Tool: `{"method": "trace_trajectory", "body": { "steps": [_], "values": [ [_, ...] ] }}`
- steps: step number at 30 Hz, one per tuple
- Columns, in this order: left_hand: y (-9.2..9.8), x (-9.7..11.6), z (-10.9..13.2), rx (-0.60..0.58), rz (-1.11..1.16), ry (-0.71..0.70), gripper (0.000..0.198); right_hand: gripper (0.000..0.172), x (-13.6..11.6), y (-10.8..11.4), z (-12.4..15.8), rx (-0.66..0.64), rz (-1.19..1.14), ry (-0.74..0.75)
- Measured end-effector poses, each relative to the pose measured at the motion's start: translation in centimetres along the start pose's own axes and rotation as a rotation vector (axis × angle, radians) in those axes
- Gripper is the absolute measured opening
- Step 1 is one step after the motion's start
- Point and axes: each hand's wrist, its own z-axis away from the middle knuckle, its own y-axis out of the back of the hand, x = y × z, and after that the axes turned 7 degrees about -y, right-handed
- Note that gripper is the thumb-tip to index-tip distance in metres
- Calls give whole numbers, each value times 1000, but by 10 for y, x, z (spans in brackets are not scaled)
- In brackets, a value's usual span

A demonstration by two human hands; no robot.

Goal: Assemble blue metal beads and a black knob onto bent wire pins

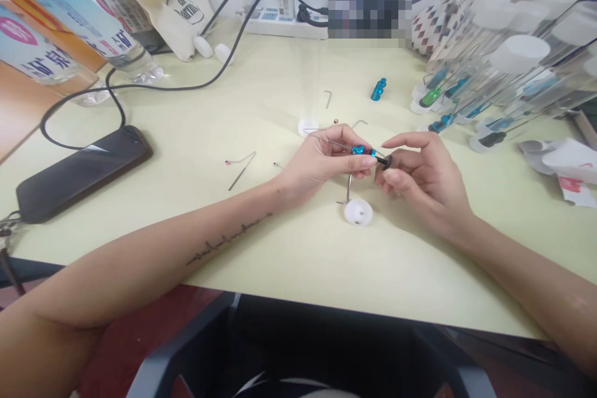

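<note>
My left hand (321, 158) pinches a small metallic blue ribbed piece (358, 150) between thumb and fingers. Thin bent wire (333, 140) runs out from it to the left, and a black stem with a round black end (386, 161) points right. Close by that black end, my right hand (420, 168) has its thumb and index finger apart, the other fingers curled; whether a fingertip touches it I cannot tell. Below the hands lies a round white cap (358, 212) with tiny bits on it, beside a thin metal rod (349, 188).
Another blue ribbed piece (379, 89), a small hex key (328, 98) and a bent wire (241, 171) lie on the table. Clear tubes with white caps (520, 53) stand at right. A black power bank (84, 174), its cable (172, 86) and bottles (69, 18) occupy the left.
</note>
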Motion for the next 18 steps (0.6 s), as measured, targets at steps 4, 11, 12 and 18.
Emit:
{"method": "trace_trajectory", "body": {
  "steps": [4,11,12,18],
  "values": [
    [1,0,-1,-1,27,21,19,26,4,-3,0,39,11,17],
    [0,2,1,-26,20,39,23,13,5,-3,2,35,13,2],
    [-1,2,1,-27,19,37,23,13,4,-2,2,32,30,4],
    [-3,1,1,-25,9,-20,25,30,-2,3,1,31,172,32]
  ]
}}
